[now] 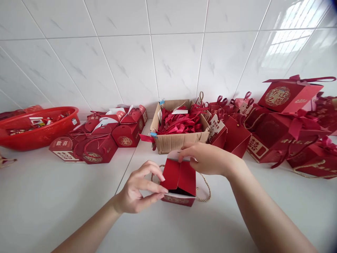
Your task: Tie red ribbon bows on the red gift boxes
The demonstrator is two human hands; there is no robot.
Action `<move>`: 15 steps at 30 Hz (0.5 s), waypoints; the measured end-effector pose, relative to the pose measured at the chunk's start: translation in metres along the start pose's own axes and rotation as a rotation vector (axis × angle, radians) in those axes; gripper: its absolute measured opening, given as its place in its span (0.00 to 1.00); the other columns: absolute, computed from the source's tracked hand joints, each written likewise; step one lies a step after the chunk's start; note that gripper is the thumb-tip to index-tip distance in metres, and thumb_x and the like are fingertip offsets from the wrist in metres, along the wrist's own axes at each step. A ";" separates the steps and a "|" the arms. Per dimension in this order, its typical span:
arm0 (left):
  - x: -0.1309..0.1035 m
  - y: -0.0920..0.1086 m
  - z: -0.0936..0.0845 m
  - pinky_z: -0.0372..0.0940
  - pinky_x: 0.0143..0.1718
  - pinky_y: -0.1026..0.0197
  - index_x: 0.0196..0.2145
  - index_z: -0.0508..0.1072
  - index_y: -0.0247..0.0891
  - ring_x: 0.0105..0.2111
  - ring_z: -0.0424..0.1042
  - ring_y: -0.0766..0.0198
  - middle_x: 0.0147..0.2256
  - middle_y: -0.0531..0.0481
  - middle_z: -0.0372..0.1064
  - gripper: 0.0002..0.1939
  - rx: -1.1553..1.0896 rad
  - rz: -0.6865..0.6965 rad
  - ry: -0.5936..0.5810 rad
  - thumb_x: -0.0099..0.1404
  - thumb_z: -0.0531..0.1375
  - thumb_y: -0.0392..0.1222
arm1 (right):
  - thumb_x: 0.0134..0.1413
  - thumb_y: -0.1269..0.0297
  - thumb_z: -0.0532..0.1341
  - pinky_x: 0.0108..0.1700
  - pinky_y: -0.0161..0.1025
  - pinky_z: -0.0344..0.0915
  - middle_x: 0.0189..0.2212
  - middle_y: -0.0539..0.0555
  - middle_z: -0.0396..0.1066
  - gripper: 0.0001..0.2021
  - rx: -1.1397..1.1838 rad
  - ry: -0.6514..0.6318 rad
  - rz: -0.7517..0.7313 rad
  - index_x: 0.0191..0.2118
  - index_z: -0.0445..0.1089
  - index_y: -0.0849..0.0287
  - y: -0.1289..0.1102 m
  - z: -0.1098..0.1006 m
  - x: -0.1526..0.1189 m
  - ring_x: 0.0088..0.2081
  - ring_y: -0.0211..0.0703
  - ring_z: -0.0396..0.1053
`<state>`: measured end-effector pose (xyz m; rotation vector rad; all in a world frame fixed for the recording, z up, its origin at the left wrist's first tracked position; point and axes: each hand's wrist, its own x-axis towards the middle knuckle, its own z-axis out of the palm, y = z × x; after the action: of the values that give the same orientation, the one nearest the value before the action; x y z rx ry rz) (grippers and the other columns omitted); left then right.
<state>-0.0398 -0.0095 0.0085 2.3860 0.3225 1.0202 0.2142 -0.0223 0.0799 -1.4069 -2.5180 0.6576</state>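
A small red gift box (172, 175) stands on the white countertop in front of me, its two red top flaps folded inward and a dark gap showing near the front. Beige twisted cord (206, 191) loops out on both sides of it. My left hand (140, 186) is at the front left corner, thumb and index finger pinching the end of the pale-edged front flap, the other fingers bent above. From behind and to the right, my right hand (204, 158) grips the raised back flap with its fingers; part of that grip is hidden.
Behind the box is a cardboard carton (181, 138) full of red ribbons, with blue binder clips on its rim. Several red gift boxes (97, 147) stand to the left, beside a red plastic basket (39, 130). More ribboned boxes (286, 133) crowd the right, along the tiled wall.
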 end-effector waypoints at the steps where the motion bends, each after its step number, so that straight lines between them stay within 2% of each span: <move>1: -0.001 0.000 0.000 0.65 0.41 0.47 0.37 0.80 0.51 0.38 0.65 0.54 0.35 0.45 0.69 0.09 -0.021 -0.009 -0.013 0.59 0.62 0.39 | 0.47 0.80 0.52 0.36 0.35 0.60 0.44 0.51 0.70 0.21 0.007 -0.021 -0.003 0.43 0.72 0.53 0.000 0.000 0.000 0.40 0.41 0.68; 3: -0.002 0.000 0.001 0.63 0.45 0.44 0.36 0.80 0.52 0.41 0.63 0.52 0.37 0.44 0.69 0.09 -0.070 -0.029 -0.042 0.61 0.60 0.50 | 0.50 0.78 0.52 0.33 0.34 0.58 0.39 0.51 0.71 0.17 0.027 -0.048 -0.015 0.41 0.71 0.55 0.001 -0.002 -0.001 0.36 0.40 0.67; 6: -0.002 0.003 0.002 0.57 0.51 0.41 0.30 0.82 0.52 0.45 0.61 0.50 0.39 0.43 0.69 0.18 -0.159 -0.106 -0.062 0.61 0.56 0.60 | 0.58 0.69 0.52 0.29 0.34 0.55 0.31 0.51 0.69 0.07 0.058 -0.060 0.003 0.35 0.67 0.59 0.000 -0.004 -0.003 0.29 0.37 0.63; 9: 0.001 0.008 0.004 0.52 0.55 0.39 0.24 0.81 0.53 0.48 0.60 0.49 0.38 0.43 0.71 0.18 -0.200 -0.187 -0.082 0.59 0.57 0.61 | 0.64 0.60 0.48 0.27 0.34 0.54 0.26 0.50 0.65 0.14 0.070 -0.061 0.012 0.31 0.64 0.60 -0.001 -0.004 -0.002 0.25 0.35 0.58; 12: 0.002 0.010 0.005 0.51 0.55 0.38 0.23 0.81 0.52 0.50 0.58 0.48 0.39 0.43 0.71 0.15 -0.192 -0.184 -0.103 0.59 0.59 0.58 | 0.65 0.59 0.47 0.27 0.35 0.53 0.23 0.49 0.63 0.17 0.063 -0.045 -0.009 0.30 0.65 0.60 -0.004 -0.003 -0.001 0.24 0.35 0.56; 15: 0.000 0.009 0.006 0.50 0.57 0.40 0.21 0.80 0.49 0.52 0.57 0.48 0.44 0.43 0.68 0.14 -0.178 -0.175 -0.095 0.56 0.63 0.56 | 0.64 0.59 0.50 0.29 0.35 0.54 0.25 0.51 0.67 0.15 0.077 -0.030 -0.019 0.34 0.71 0.59 -0.008 -0.002 0.000 0.26 0.37 0.61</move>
<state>-0.0351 -0.0196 0.0101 2.1952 0.3826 0.8182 0.2089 -0.0248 0.0854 -1.3550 -2.4968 0.7683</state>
